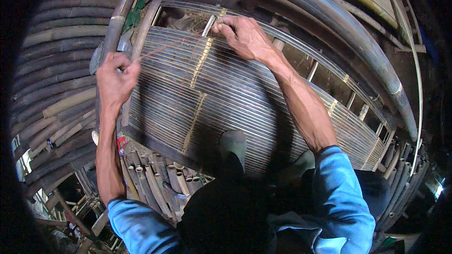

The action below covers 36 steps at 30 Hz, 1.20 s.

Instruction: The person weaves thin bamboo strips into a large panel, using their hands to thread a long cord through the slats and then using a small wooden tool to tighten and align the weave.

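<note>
Bamboo workshop, poles stacked all round. Panel of thin split-bamboo slats (245, 99) lies on a frame. Looks like lashing: left hand (115, 77) fisted on the thin reddish cord (165, 47), drawn taut. Right hand (242, 35) pinches it at the panel's top edge. Next likely needs steady tension.

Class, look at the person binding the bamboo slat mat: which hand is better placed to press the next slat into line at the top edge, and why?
Probably the right hand: its fingers already rest on the bamboo slat mat at the top edge. The left hand is off to the side, gripping the taut thread.
</note>
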Motion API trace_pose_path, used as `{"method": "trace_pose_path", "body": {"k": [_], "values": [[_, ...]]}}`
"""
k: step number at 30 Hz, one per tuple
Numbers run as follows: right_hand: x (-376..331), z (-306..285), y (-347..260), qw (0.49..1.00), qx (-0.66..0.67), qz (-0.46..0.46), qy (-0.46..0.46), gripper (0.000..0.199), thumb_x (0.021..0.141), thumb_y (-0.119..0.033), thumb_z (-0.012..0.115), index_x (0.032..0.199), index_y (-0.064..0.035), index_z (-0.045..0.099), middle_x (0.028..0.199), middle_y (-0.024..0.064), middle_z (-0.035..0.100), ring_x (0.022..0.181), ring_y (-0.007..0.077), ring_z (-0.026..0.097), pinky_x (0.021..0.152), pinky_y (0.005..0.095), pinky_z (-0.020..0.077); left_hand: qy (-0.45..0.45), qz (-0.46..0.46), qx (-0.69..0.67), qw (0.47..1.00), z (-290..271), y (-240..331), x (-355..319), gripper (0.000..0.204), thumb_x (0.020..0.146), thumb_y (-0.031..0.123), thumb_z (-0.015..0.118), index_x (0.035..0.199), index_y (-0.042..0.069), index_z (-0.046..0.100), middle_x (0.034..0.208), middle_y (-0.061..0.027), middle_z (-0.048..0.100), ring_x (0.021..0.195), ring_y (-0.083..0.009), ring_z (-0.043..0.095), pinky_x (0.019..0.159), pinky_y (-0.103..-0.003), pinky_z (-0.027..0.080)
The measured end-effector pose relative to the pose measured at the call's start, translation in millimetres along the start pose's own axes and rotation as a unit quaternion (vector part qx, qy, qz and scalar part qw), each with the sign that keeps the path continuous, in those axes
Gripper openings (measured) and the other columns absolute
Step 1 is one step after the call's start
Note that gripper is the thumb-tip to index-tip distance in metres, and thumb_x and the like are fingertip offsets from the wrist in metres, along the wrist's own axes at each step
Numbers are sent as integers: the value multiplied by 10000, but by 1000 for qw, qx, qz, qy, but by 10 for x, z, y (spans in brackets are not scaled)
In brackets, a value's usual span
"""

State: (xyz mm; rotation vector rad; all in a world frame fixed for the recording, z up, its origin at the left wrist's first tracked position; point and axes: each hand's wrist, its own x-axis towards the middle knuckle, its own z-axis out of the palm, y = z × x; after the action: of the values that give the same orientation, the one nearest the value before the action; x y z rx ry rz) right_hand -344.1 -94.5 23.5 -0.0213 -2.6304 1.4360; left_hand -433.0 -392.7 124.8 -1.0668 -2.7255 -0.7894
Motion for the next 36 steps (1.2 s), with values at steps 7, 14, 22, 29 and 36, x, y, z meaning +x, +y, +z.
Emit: {"method": "trace_pose_path", "body": {"k": [7,14,22,29,36], "values": [[9,-65,-179,995,-87,-29,34,285,962,-225,562,1153,-43,669,1095,226,676,1036,372,651,887,415,510,-139,-249,-640,713,-310,917,71,328,1051,172,479,748,47,475,559,14,424,375,-71,362,339,-227,373],[-308,-650,-1108,908,382,-172,5,360,1020,-307,574,1222,-13,625,1082,48,635,1004,122,570,897,290,461,-180,31,-749,637,-161,1642,890,354,1094,153,303,1332,-101,371,678,-103,499,510,-207,509,451,-300,513],[-500,-1172,-1545,723,672,-140,-75,293,1048,-249,507,981,-3,650,614,-59,369,550,51,318,522,227,301,-69,25,-677,733,166,1643,998,314,1022,234,501,1201,-20,545,1008,-160,674,908,-263,672,848,-400,581],[-762,-1972,-1413,818,560,-85,105,229,1070,-235,433,1011,-49,553,640,-56,371,472,49,284,447,241,275,-280,-15,-251,927,289,833,-164,342,808,338,819,861,19,709,732,-19,628,709,-104,563,689,-303,475],[-273,-681,-727,853,501,142,22,307,1044,-289,534,1025,-11,661,640,-73,368,565,54,343,538,232,319,-146,-205,-254,934,-171,381,-316,381,1041,302,538,885,-18,676,814,-13,632,798,-106,561,743,-268,443]]}}
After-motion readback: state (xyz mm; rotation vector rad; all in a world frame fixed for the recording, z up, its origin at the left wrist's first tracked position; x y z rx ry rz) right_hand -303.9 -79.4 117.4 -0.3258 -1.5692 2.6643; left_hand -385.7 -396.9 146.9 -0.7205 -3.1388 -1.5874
